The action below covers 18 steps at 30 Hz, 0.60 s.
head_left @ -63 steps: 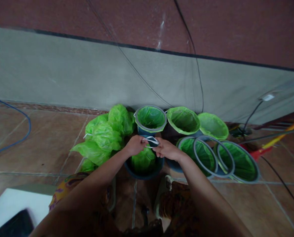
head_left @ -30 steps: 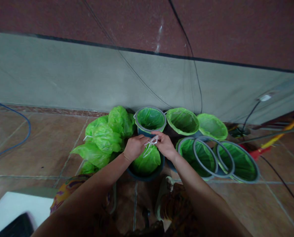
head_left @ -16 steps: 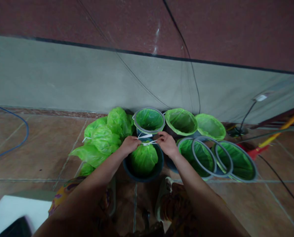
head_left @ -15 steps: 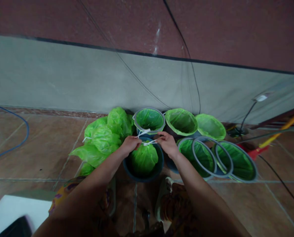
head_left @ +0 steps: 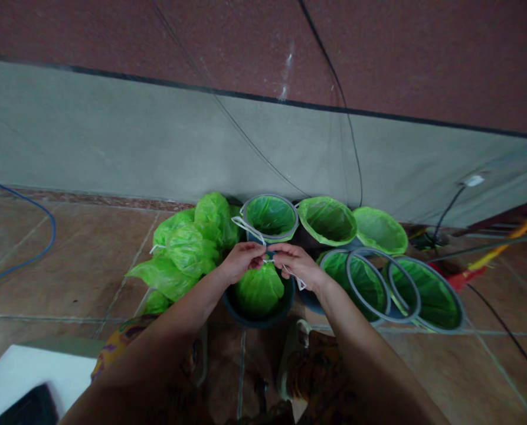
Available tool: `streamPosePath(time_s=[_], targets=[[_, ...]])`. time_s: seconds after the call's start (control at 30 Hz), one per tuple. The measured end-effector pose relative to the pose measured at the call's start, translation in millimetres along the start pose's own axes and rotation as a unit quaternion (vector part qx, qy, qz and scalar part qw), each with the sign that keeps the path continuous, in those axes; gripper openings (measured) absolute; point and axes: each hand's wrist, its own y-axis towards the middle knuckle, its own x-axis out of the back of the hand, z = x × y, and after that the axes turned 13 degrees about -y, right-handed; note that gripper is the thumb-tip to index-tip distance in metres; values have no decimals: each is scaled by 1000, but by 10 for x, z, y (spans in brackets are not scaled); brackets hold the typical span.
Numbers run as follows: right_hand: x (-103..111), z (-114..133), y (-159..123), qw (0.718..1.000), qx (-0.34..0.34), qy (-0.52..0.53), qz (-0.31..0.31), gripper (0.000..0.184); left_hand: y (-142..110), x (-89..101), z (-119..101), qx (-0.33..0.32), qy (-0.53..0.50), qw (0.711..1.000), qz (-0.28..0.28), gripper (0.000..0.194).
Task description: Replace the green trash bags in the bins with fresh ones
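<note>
A green plastic bag [head_left: 258,289] sits gathered shut inside a dark bucket [head_left: 255,316] on the tiled floor in front of me. My left hand [head_left: 241,261] and my right hand [head_left: 295,264] meet just above the bag's neck, fingers pinched. Each hand grips an end of the bag's white drawstring [head_left: 248,228]; one strand loops up to the left, another hangs below my right hand.
Several tied green bags [head_left: 187,248] are piled left of the bucket. Several green-lined buckets [head_left: 327,219] with grey rings stand behind and to the right, against a grey wall. Cables hang down the wall; a blue cable [head_left: 33,227] lies at left. A white object is at bottom left.
My hands have come closer together over the bag's neck. The white string, stretched between them half a second ago, now loops up to the left and dangles below my right hand.
</note>
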Motion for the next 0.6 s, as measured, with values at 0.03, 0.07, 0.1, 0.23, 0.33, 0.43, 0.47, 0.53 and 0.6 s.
streamPosePath(time_s=[0.03,0.07,0.1,0.23,0.33,0.43,0.47,0.53,0.6], targets=[[-17,-2,-4,1000,10,-15,7,41,-3,1,10,-8,32,999,23,26],[-32,-4,-4,999,21,-29,7,42,-7,-3,20,-14,68,996,49,24],[-43,-5,-2,999,32,-41,6,43,-12,-12,31,-21,106,991,75,22],[-45,-7,37,996,76,-44,-30,48,-46,-70,69,-68,249,959,121,21],[-17,-29,71,989,82,-9,-122,48,-74,-97,84,-100,302,942,110,25],[-8,-75,75,988,37,11,-147,45,-84,-104,96,-116,299,942,101,24],[-14,-92,70,992,19,12,-126,44,-79,-105,101,-122,288,945,93,23],[-31,-119,60,997,-10,8,-81,39,-57,-110,112,-130,262,954,68,18],[-41,-136,59,997,-28,0,-67,33,-24,-114,121,-129,235,963,25,15]])
